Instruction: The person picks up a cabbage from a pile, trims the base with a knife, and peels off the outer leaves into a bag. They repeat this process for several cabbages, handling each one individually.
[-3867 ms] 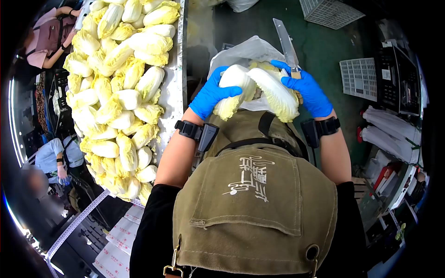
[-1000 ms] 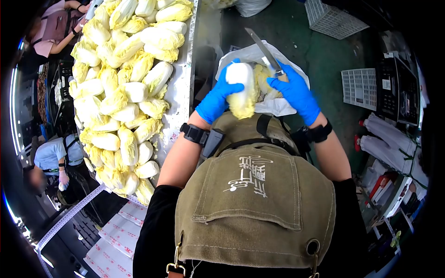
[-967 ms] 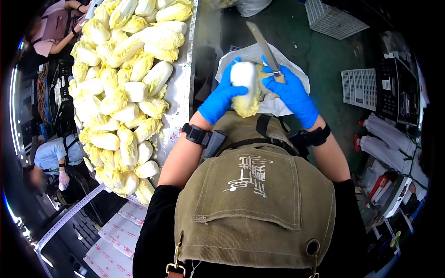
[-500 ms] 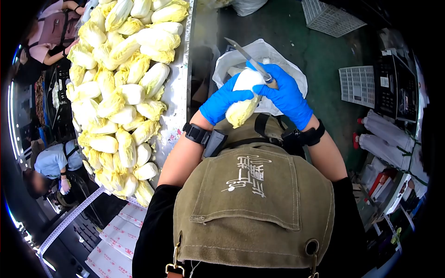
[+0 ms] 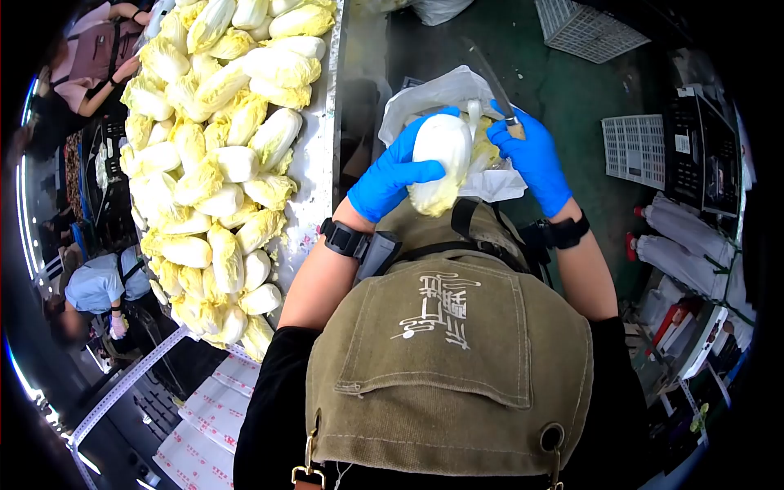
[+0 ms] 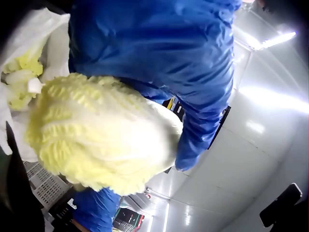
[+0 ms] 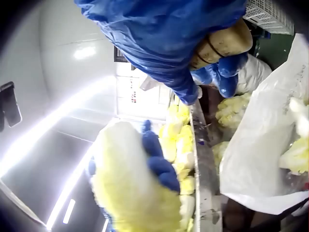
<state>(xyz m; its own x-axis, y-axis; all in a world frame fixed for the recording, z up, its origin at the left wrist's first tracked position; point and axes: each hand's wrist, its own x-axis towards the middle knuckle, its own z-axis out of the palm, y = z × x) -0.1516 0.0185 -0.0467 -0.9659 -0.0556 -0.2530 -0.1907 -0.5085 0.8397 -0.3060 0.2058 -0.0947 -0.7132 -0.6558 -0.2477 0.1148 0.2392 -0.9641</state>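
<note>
In the head view my blue-gloved left hand grips a napa cabbage, its white base facing away from me and its yellow leaf tips toward the apron. A little to the right, my gloved right hand holds a knife by its wooden handle; the blade points up and away. A white strip of cabbage shows just beyond the cabbage, over an open white plastic bag. Yellow leaf pieces lie inside that bag. The left wrist view shows the cabbage's leafy side close up.
Many napa cabbages are heaped on a metal table at my left. White crates stand on the green floor to the right. Two other people are at the far left, one in a light blue shirt. Flat printed boxes lie lower left.
A loose outer leaf in my right hand seconds ago is gone from it. Half a second ago my right hand was against the cabbage; now it has swung right with the knife.
</note>
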